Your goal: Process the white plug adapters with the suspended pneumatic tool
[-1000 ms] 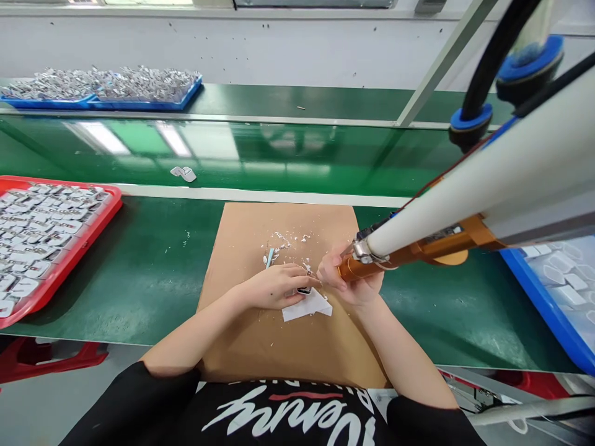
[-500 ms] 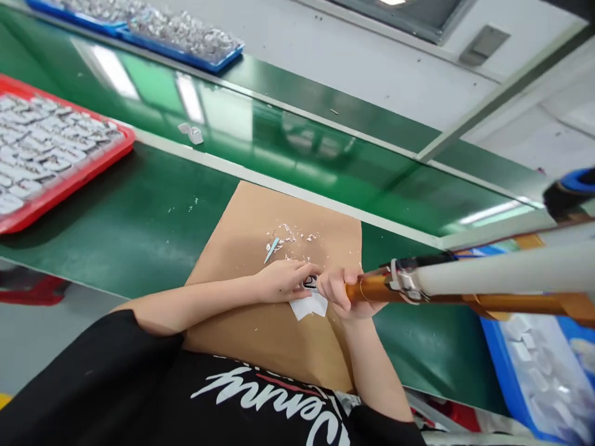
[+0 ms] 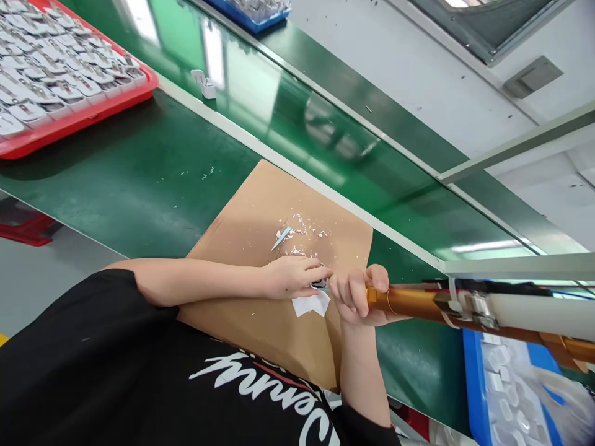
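Note:
My left hand [image 3: 297, 277] pinches a small white case with a dark inside [image 3: 319, 284] over the brown cardboard sheet [image 3: 232, 241]. Just to its right, the fingers of my right hand [image 3: 360, 294] are wrapped round an orange tool [image 3: 385, 300], whose near end meets the case; the exact contact is hidden by the fingers. A white piece of paper [image 3: 311, 305] lies under the case. Beyond my left hand, a light blue strip [image 3: 281, 238] rests on the cardboard among white shavings [image 3: 302, 226].
A red tray [image 3: 93, 110] of white parts stands at the far left. Blue trays sit at the top [image 3: 260, 26] and lower right [image 3: 476, 384]. An opened white case [image 3: 207, 87] is on the green surface behind the pale rail [image 3: 325, 198]. The tool's thick pale hose [image 3: 534, 314] runs right.
The camera view has tilted and shifted. The orange tool now lies at a slightly different angle, and my right hand's fingers have shifted around it. Both hands keep their holds.

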The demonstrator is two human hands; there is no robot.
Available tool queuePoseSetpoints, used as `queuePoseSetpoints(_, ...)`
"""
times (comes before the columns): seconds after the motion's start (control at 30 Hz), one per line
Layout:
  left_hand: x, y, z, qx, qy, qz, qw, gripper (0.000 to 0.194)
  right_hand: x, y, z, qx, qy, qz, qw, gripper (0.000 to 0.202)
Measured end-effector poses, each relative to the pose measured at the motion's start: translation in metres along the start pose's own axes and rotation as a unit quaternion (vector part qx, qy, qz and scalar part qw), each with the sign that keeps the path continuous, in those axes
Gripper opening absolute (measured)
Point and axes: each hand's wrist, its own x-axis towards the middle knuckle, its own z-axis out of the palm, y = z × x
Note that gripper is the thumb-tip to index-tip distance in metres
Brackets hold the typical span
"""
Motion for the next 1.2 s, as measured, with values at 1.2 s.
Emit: queuePoseSetpoints(1.2, -0.002, 0.004, -0.001, -0.099, 0.051, -0.003, 0.994, 0.022, 0.006, -0.001, 0.010, 0.057, -0.027, 0.000, 0.998, 0.024)
